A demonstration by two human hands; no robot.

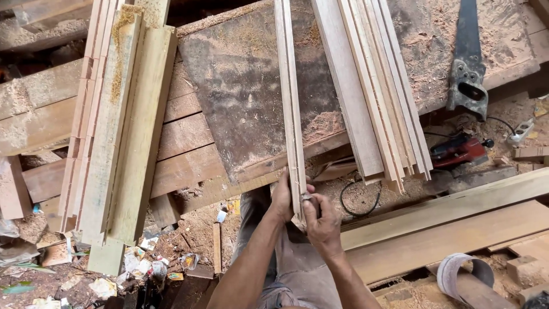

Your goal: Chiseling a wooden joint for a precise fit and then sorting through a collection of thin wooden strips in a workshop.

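Wood stack (123, 126): leaning planks at your far left.
Left hand (281, 197): you grip the strip's near end.
Thin strip (290, 97): lying along the dusty bench (240, 86).
Right hand (323, 220): pinching the same end.
Handsaw (469, 63): far right.

Sawdust-strewn wooden workbench (240, 86) with stacked wooden strips (377, 97), planks (123, 126) and a handsaw (468, 63).

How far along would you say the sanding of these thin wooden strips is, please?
Looks done: a stack of cut strips lies on the dusty workbench. In hand: the left hand steadies a thin strip while the right hand presses a small pad against its end. Left: I cannot tell which strips are finished.
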